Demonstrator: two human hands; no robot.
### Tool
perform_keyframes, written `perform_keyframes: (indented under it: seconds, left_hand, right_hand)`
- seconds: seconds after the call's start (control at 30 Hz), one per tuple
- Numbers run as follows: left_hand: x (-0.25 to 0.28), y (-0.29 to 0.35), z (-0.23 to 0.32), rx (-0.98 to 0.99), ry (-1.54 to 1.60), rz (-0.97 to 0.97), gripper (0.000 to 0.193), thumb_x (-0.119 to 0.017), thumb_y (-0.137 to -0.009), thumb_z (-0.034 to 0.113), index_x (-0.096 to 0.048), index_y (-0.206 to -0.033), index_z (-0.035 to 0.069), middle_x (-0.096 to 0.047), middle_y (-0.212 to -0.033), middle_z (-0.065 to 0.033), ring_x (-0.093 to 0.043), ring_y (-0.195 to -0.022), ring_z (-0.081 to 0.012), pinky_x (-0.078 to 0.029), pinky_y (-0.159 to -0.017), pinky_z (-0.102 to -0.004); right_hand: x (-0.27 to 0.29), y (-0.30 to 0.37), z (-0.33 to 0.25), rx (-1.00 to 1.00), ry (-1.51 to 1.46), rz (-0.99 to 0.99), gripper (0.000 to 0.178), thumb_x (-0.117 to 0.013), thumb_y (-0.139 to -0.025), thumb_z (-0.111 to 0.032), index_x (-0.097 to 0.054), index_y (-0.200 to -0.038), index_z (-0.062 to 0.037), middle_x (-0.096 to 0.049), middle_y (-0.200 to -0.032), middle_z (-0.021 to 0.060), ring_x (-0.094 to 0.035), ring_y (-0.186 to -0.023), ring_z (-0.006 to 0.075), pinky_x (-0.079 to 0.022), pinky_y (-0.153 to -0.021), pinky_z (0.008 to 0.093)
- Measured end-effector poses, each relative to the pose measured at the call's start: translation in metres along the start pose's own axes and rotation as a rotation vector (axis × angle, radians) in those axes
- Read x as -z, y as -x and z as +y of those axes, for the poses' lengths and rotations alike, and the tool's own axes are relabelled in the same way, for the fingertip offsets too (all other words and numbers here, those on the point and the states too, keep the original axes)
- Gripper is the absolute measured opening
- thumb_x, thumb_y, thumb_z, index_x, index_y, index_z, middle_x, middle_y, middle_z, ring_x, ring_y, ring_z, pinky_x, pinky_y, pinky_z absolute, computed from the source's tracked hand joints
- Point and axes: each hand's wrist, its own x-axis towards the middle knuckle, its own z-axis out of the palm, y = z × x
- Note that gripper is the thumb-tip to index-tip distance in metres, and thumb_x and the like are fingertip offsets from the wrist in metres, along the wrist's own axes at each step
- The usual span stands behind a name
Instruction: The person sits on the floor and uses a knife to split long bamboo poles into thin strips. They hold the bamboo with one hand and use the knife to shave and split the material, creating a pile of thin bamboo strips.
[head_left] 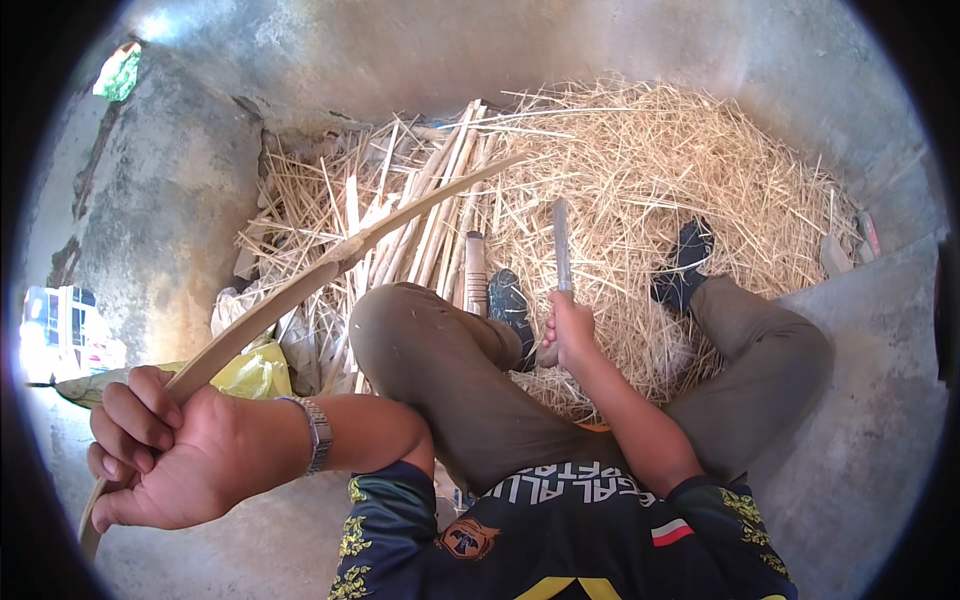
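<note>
My left hand (pixel 175 445), with a metal watch on its wrist, is closed round a long bamboo strip (pixel 290 295). The strip slants from the lower left up to the middle, with a node partway along, and its far tip lies over the pile of shavings. In my right hand (pixel 572 328) is the handle of a knife (pixel 562 245). Its straight, narrow blade points away from me, between my feet and apart from the strip. Part of the handle shows below my fist.
Thin bamboo shavings (pixel 640 160) heap against the back wall (pixel 480 50). Split bamboo lengths (pixel 430 210) lie left of them. A cylindrical wooden piece (pixel 475 270) is beside my dark-shod left foot (pixel 508 305). A yellow plastic bag (pixel 255 372) sits near my left forearm.
</note>
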Motion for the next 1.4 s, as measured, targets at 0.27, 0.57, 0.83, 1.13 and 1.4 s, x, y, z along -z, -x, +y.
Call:
perform_keyframes:
  seconds: [0.27, 0.57, 0.83, 1.13, 1.4]
  left_hand:
    - [-0.001, 0.002, -0.002, -0.09, -0.055, -0.004, 0.055, -0.055, -0.097, 0.059, -0.044, -0.075, 0.01, -0.029, -0.062, 0.0027, -0.021, -0.05, -0.0096, -0.017, -0.047, -0.0264]
    - [0.021, -0.011, 0.01, 0.044, 0.19, -0.119, 0.056, -0.049, -0.098, 0.062, -0.045, -0.073, 0.012, -0.03, -0.061, 0.0039, -0.022, -0.049, -0.0088, -0.019, -0.046, -0.0249]
    - [0.023, -0.007, 0.018, -0.075, 0.095, -0.055, 0.055, -0.05, -0.098, 0.062, -0.045, -0.074, 0.012, -0.029, -0.062, 0.0041, -0.021, -0.05, -0.0088, -0.019, -0.047, -0.0254]
    - [0.014, -0.011, 0.004, -0.15, -0.117, 0.039, 0.059, -0.05, -0.097, 0.065, -0.045, -0.074, 0.01, -0.028, -0.061, 0.0024, -0.021, -0.05, -0.01, -0.017, -0.049, -0.0264]
    - [0.042, -0.024, 0.037, -0.061, 0.063, -0.097, 0.057, -0.052, -0.097, 0.063, -0.048, -0.073, 0.012, -0.032, -0.06, 0.0039, -0.024, -0.049, -0.0085, -0.018, -0.047, -0.0247]
  right_hand:
    - [-0.011, 0.03, -0.01, 0.095, 0.244, -0.05, 0.029, -0.065, -0.092, -0.026, -0.054, -0.075, -0.0042, -0.052, -0.06, 0.0041, -0.048, -0.042, 0.0137, -0.042, -0.039, 0.0326]
    - [-0.026, 0.062, -0.001, 0.698, 0.644, -0.016, 0.029, -0.065, -0.092, -0.025, -0.063, -0.082, 0.0017, -0.06, -0.061, 0.0115, -0.058, -0.055, 0.0199, -0.047, -0.058, 0.0388]
    - [-0.018, 0.045, 0.004, 0.405, 0.432, -0.089, 0.029, -0.067, -0.09, -0.025, -0.06, -0.079, 0.0017, -0.057, -0.057, 0.0109, -0.06, -0.053, 0.0196, -0.048, -0.054, 0.0408]
    - [-0.021, 0.048, -0.001, 0.822, 0.776, 0.0, 0.025, -0.069, -0.087, -0.025, -0.061, -0.084, -0.0018, -0.06, -0.06, 0.0138, -0.062, -0.052, 0.0298, -0.049, -0.051, 0.0405]
    - [-0.016, 0.047, -0.03, 1.279, 0.914, 0.005, 0.022, -0.072, -0.082, -0.02, -0.062, -0.088, -0.0015, -0.06, -0.062, 0.014, -0.063, -0.062, 0.0333, -0.049, -0.057, 0.0432]
